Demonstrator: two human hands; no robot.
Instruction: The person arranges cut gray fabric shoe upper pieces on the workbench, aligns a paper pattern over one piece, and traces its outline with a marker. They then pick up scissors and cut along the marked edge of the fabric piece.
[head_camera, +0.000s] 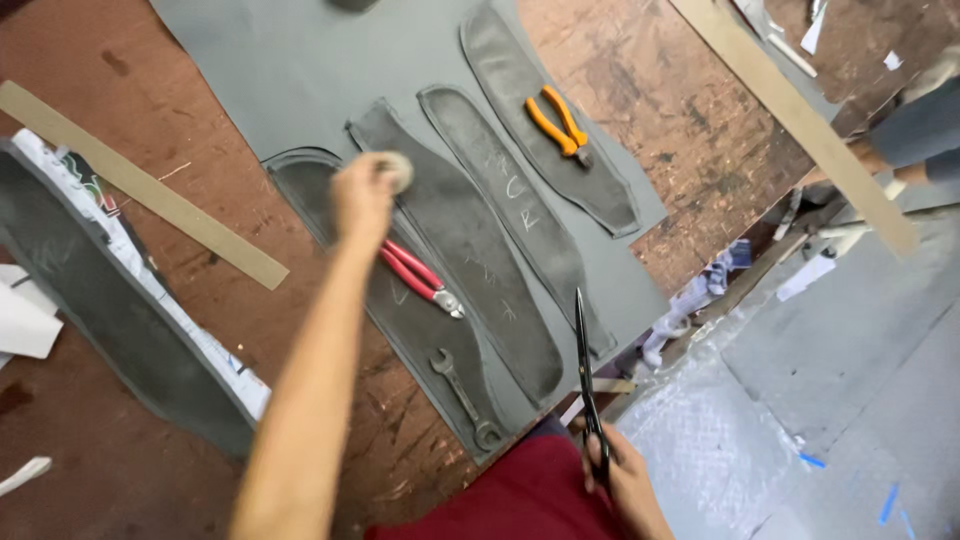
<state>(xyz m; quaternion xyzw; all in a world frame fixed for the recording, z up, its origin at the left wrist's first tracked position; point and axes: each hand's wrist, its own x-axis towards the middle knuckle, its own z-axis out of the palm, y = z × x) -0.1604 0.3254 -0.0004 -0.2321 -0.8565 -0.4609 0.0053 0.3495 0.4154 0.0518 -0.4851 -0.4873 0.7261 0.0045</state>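
My left hand (362, 195) is pinched shut on a small pale roll (398, 170), tape I think, though it's blurry, sitting over the dark cut-out strips (470, 240) on the grey sheet (290, 70). The red-handled pliers (420, 278) lie just below that grip, and the roll looks light and easy to hold by its rim. My right hand (625, 485) is wrapped around the handles of long black scissors (588, 370), blades pointing away, stiff and sharp, at the near edge of the worn wooden bench (640, 90), grey floor beyond.
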